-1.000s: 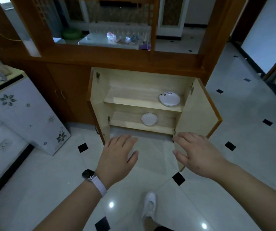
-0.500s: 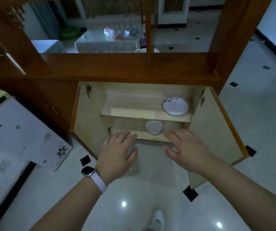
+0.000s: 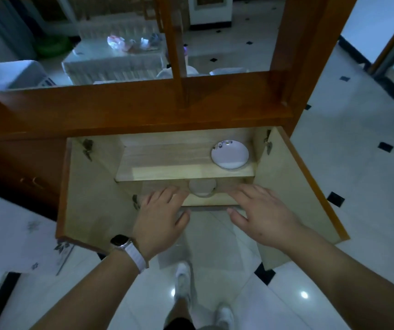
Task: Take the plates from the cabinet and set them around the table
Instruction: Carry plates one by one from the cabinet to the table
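Cabinet (image 3: pixel 167 139) low in the wooden divider, both doors swung wide open. I see two shelves inside, one plate on each.

- Upper plate (image 3: pixel 230 154): white with a small pattern on its far-left rim. It lies flat at the right end of the upper shelf (image 3: pixel 167 160), near the right wall.
- Lower plate (image 3: pixel 202 186): on the lower shelf (image 3: pixel 215 200), about the middle. Its far part is tucked under the upper shelf's front edge (dim there, no detail readable).
- Left hand (image 3: pixel 161 217): palm down, fingers straight and slightly spread, holding nothing. It hovers at the near edge of the lower shelf, just left of the lower plate. I cannot tell whether the fingertips touch the wood.
- Right hand (image 3: pixel 262 215): palm down, fingers straight, thumb out, also holding nothing. It hovers just right of the lower plate and apart from it.
- Watch (image 3: pixel 121 241) with a white strap on the left wrist.
- White shoes (image 3: pixel 183 279) on the glossy tiled floor (image 3: pixel 334 163), near the open doors.
- Far side, through the divider: a cloth-covered table (image 3: pixel 110 60) with crumpled bags on top.
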`<state>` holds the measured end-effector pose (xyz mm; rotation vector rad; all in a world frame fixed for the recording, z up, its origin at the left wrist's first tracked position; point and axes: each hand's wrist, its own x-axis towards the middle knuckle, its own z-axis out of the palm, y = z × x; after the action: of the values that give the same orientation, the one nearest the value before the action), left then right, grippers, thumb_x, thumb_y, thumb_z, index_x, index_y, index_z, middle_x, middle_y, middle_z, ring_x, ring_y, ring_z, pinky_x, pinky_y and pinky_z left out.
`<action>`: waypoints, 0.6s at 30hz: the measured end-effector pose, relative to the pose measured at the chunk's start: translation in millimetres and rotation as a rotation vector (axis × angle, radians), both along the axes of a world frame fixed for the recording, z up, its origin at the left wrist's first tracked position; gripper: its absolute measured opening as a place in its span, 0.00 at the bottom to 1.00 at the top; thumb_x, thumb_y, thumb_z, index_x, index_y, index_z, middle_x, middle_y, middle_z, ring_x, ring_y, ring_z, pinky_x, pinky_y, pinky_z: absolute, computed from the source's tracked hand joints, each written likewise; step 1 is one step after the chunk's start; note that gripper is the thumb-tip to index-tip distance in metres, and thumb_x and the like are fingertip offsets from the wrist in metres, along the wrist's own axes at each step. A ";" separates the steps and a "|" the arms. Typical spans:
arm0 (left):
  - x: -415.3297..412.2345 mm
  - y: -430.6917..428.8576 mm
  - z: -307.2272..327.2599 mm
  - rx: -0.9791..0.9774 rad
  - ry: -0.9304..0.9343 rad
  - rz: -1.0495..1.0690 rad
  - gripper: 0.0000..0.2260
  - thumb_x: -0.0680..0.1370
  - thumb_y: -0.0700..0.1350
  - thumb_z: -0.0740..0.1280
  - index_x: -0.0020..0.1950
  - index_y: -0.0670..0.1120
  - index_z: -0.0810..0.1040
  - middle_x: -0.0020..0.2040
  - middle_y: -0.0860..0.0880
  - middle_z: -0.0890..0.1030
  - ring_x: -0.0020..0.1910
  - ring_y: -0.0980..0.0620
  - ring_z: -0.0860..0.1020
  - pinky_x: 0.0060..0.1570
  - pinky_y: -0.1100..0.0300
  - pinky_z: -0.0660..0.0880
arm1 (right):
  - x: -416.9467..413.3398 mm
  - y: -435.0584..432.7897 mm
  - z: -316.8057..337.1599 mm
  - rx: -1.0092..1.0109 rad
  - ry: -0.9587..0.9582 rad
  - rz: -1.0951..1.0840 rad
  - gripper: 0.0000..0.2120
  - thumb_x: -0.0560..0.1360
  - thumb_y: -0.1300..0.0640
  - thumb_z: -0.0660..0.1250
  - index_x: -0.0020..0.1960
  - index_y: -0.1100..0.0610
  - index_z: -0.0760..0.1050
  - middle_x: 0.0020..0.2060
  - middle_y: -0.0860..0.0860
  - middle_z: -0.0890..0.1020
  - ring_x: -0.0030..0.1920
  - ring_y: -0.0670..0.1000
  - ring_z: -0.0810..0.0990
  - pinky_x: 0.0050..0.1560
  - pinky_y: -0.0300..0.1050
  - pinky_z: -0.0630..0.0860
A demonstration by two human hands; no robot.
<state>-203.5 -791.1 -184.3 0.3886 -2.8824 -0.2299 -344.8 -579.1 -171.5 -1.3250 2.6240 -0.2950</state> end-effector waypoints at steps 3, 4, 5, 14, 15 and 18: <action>-22.8 -10.5 -11.4 -0.005 0.013 -0.059 0.18 0.75 0.54 0.61 0.60 0.49 0.79 0.57 0.49 0.80 0.55 0.47 0.75 0.53 0.55 0.63 | -11.0 -3.2 -3.9 0.012 -0.011 -0.051 0.30 0.75 0.38 0.46 0.69 0.50 0.69 0.65 0.47 0.73 0.65 0.50 0.69 0.63 0.45 0.62; -29.8 -14.2 -13.6 -0.004 0.008 -0.076 0.18 0.75 0.54 0.61 0.60 0.49 0.79 0.57 0.49 0.80 0.55 0.47 0.75 0.53 0.55 0.64 | -14.9 -4.8 -4.6 0.019 -0.012 -0.066 0.31 0.75 0.38 0.46 0.69 0.50 0.69 0.65 0.47 0.73 0.65 0.50 0.69 0.64 0.46 0.62; -38.9 -19.8 -16.2 0.010 -0.008 -0.098 0.18 0.75 0.55 0.61 0.60 0.50 0.79 0.58 0.49 0.80 0.56 0.47 0.75 0.54 0.55 0.66 | -20.1 -7.5 -6.2 0.028 -0.015 -0.088 0.31 0.75 0.37 0.45 0.69 0.50 0.70 0.65 0.47 0.74 0.65 0.50 0.69 0.64 0.46 0.62; -110.4 -85.4 -23.3 0.112 -0.045 -0.234 0.17 0.74 0.54 0.61 0.61 0.52 0.77 0.60 0.50 0.79 0.59 0.47 0.74 0.59 0.50 0.70 | -63.9 -56.3 -3.3 0.090 0.014 -0.256 0.31 0.74 0.37 0.45 0.67 0.51 0.72 0.64 0.47 0.74 0.65 0.52 0.70 0.65 0.49 0.64; -115.4 -92.7 -26.5 0.129 -0.054 -0.244 0.17 0.74 0.54 0.62 0.61 0.53 0.77 0.60 0.50 0.79 0.59 0.47 0.74 0.59 0.50 0.70 | -67.3 -63.3 -4.3 0.081 0.020 -0.271 0.31 0.74 0.37 0.46 0.67 0.51 0.72 0.63 0.48 0.75 0.64 0.53 0.72 0.65 0.50 0.65; -130.9 -116.8 -39.7 0.140 -0.094 -0.278 0.18 0.74 0.54 0.62 0.62 0.52 0.77 0.60 0.50 0.79 0.59 0.47 0.75 0.58 0.50 0.70 | -74.2 -82.3 -7.0 0.074 0.039 -0.310 0.29 0.75 0.38 0.48 0.67 0.51 0.73 0.62 0.49 0.76 0.63 0.53 0.73 0.63 0.50 0.67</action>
<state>-334.4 -907.9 -224.0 0.0186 -3.0165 -0.4731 -419.0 -661.4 -178.5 -0.9080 2.8393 -0.2131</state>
